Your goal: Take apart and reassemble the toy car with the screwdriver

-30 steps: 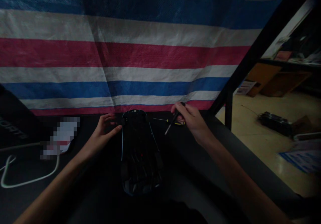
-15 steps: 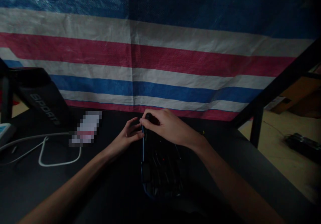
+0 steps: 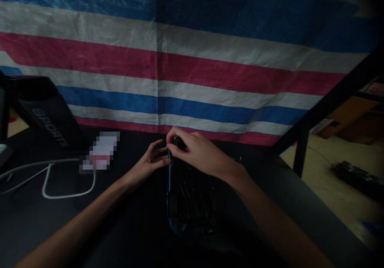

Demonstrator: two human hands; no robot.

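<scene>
A dark toy car (image 3: 189, 198) lies upside down on the black table (image 3: 126, 228), its underside up and a blue edge line along its left side. My left hand (image 3: 151, 162) has its fingers curled against the car's far left corner, by a wheel. My right hand (image 3: 198, 154) is closed around the black handle of a screwdriver (image 3: 177, 141), held over the car's far end. The screwdriver's tip is hidden under my fingers.
A striped blue, white and red tarp (image 3: 192, 68) hangs behind the table. A white cable (image 3: 60, 180) loops at the left near a blurred white item (image 3: 100, 152) and a black box (image 3: 45, 116). A black frame post (image 3: 300, 156) stands at the right, with floor beyond.
My right hand has carried the screwdriver from the right of the car onto its far end. The view has shifted left. My left hand stays at the car's corner.
</scene>
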